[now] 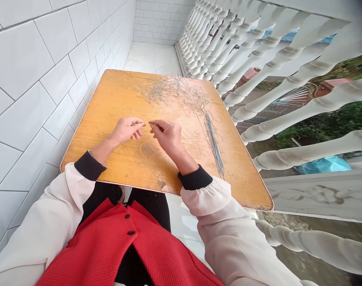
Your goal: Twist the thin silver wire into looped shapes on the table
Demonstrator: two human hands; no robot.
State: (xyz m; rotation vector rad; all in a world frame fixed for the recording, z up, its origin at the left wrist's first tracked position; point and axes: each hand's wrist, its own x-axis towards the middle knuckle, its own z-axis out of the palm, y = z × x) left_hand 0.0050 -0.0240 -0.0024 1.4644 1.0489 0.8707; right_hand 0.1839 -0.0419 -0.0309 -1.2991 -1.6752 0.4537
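My left hand [126, 130] and my right hand [166, 134] meet over the middle of a worn wooden table [115, 99]. Both pinch a thin wire [147, 124] between fingertips, the fingers closed. A loose curl of the same thin wire [143, 153] lies on the wood below my hands. A tangled heap of thin wire [175, 93] sits at the far side of the table. A bundle of straight wires [213, 141] lies to the right of my right hand.
A white tiled wall [35, 79] runs close along the left. A white balustrade [288, 79] stands on the right, with a drop to the ground beyond it. White floor tiles [153, 57] stretch behind the table.
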